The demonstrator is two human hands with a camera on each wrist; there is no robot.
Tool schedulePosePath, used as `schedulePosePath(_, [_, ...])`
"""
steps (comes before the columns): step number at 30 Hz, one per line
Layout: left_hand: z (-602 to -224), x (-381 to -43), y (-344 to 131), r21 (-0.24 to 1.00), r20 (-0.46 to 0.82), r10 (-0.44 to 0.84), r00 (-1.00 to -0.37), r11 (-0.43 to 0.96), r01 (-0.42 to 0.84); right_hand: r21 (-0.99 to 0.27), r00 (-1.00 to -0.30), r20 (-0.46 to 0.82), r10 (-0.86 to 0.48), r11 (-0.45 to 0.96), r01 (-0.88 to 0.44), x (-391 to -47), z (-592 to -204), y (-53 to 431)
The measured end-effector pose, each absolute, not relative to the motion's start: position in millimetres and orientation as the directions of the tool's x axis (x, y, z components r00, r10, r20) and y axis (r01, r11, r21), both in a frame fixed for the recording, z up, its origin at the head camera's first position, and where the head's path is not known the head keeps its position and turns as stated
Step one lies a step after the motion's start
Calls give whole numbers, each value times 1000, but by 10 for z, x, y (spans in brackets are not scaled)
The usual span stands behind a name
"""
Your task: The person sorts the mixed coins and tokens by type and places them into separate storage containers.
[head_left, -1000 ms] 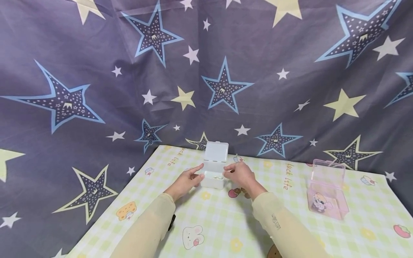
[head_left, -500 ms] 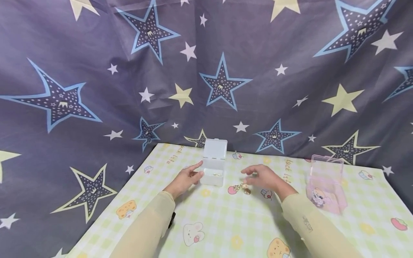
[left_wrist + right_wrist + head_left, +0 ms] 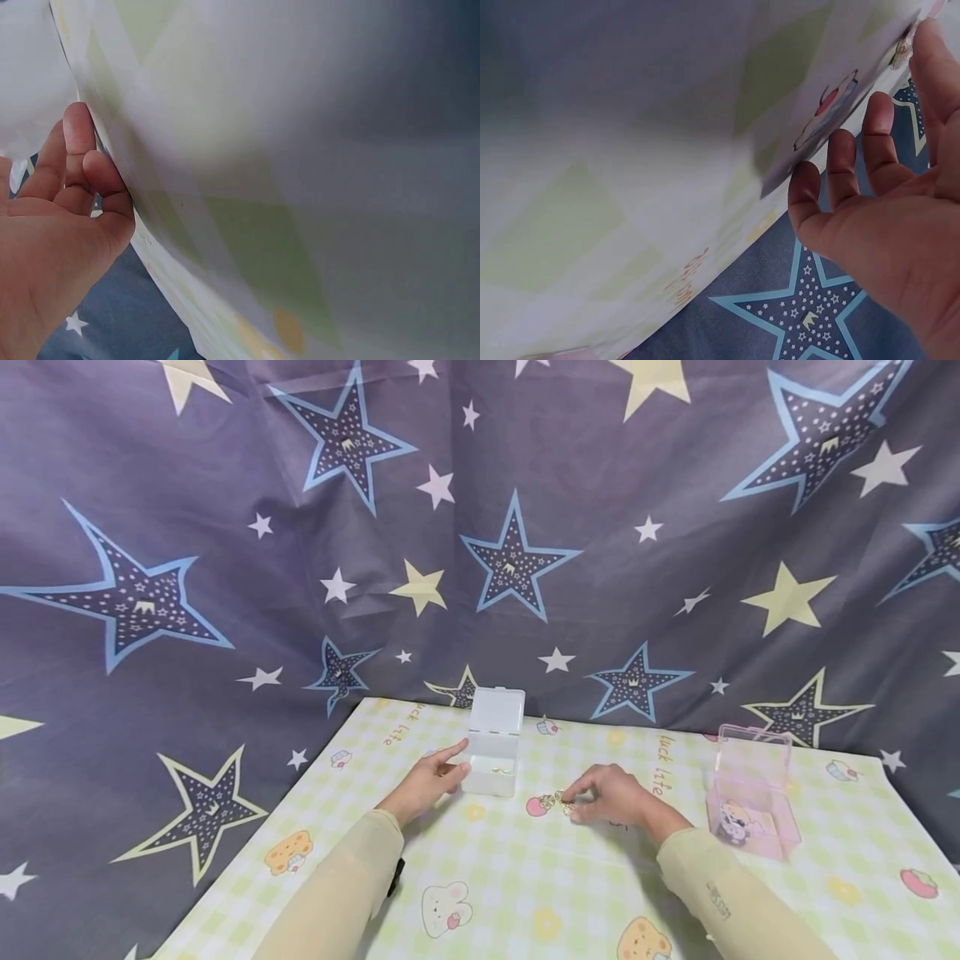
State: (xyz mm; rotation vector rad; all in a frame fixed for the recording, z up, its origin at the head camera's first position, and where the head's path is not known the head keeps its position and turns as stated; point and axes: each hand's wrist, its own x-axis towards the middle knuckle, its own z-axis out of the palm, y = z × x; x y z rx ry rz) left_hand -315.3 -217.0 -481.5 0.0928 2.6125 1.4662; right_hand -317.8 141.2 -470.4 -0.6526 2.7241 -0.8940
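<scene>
In the head view a small white box stands with its lid up. Inside lies a little gold-coloured trinket. My left hand rests at the box's left side, thumb toward the front corner and index finger farther back. In the left wrist view its other fingers bend loosely near the cloth. To the right of the box, several small round gold trinkets lie on the cloth. My right hand pinches one between thumb and index finger; its other fingers are loosely bent in the right wrist view.
A clear pink box with its lid up stands on the right, with cartoon figures showing on it. The table wears a green checked cloth with printed pictures. Behind its far edge hangs a dark star curtain.
My right hand has left the white box's right side, moved right and come down onto the gold trinkets. My left hand has stayed at the box.
</scene>
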Motion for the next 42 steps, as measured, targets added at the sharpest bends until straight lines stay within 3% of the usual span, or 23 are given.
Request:
schedulePosePath(6, [-4781,-3136,-2147,856,-92,124,-988,517,-15,-527,-898,-31,-439,771,-359,-3164,-4726,1377])
schedulePosePath(20, [-4785,-3121,-2147,854,-81,124,-989,520,-5,-495,-905,-73,-419,803,-332,-3145,-4644,1321])
schedulePosePath(34, [-4772,-3097,-2153,854,-73,120,-990,520,1,-731,-854,-33,-519,595,-334,-3193,-4669,1459])
schedulePosePath(42, [-4794,-3106,-2148,851,-83,119,-989,525,-8,-870,-927,-39,-372,468,-151,-3254,-4564,1387])
